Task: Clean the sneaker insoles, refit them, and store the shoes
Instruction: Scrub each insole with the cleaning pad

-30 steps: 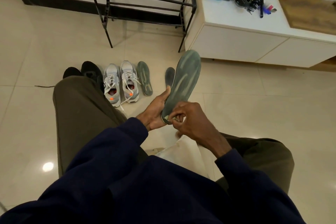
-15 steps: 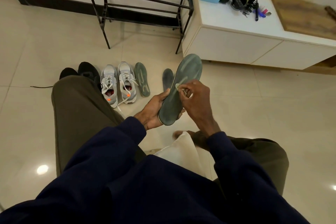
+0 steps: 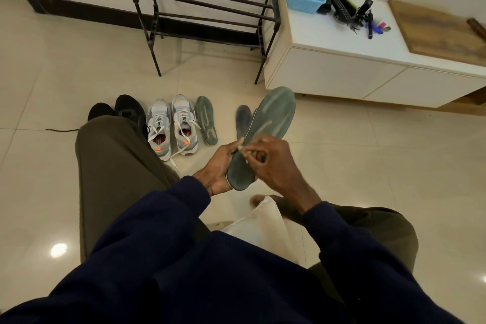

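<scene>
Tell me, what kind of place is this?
Probably a home's entryway: there is a black shoe rack, grey sneakers on the tiled floor, and a low white cabinet beside the rack.

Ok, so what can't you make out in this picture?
Head view only:
- Small pale item that the right hand pinches on the held insole: too small, half covered by that hand.
- Dark floor insole: held insole hides most.
- Black shoes: knee covers the heels.
- Clutter on white cabinet: too small.

Left hand (image 3: 219, 169) gripping insole (image 3: 271, 118) heel, right hand (image 3: 276, 166) fingers curled, pinching white wad (image 3: 240, 148) against it
</scene>
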